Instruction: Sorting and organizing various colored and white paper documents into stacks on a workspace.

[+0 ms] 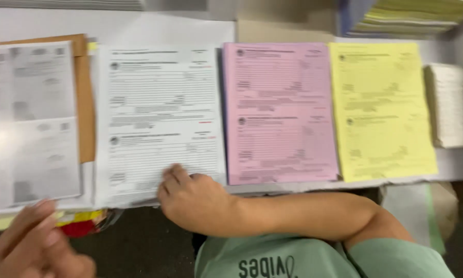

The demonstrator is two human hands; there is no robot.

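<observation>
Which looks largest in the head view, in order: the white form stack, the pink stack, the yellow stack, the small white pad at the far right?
1. white form stack
2. pink stack and yellow stack: they look about alike, so no ranking between them
3. small white pad, partly cut off

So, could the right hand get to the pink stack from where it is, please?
Probably yes: the right hand rests on the white stack beside the pink stack, with nothing between them.
</observation>
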